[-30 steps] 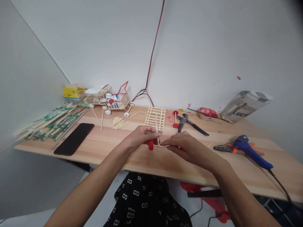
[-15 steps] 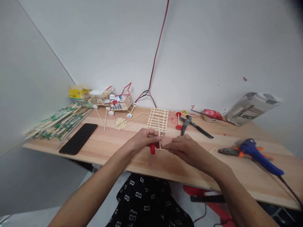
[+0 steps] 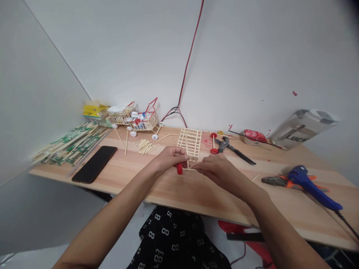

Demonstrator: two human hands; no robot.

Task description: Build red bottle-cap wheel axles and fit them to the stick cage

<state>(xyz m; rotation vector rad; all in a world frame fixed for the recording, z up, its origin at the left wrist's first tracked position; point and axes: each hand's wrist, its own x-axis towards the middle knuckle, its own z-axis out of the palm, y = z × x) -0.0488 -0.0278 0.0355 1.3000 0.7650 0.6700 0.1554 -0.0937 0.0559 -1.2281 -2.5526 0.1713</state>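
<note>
Both my hands meet over the middle of the wooden table point(image 3: 174, 190). My left hand point(image 3: 168, 158) is closed, its fingers pinched on a thin stick axle with a red wheel point(image 3: 179, 169) on its left end. My right hand point(image 3: 215, 168) is closed too and grips the other end of that axle, hiding whatever sits there. Just behind the hands lies a stick ladder frame point(image 3: 190, 142), one of its sticks reaching down to the axle. A second axle with two red wheels point(image 3: 213, 143) lies to the frame's right.
A black phone point(image 3: 94, 163) and a pile of packed sticks point(image 3: 70, 144) lie at the left. Stick carts point(image 3: 134, 119) and loose sticks point(image 3: 144, 145) are at the back. Pliers point(image 3: 235, 148), a blue glue gun point(image 3: 311, 184), a red-stained bowl point(image 3: 252, 136) and a tilted can point(image 3: 304, 127) are on the right.
Both hands have shifted slightly away from me toward the ladder frame, still holding the wheeled axle. The camera has drifted, so the scene sits a little further right.
</note>
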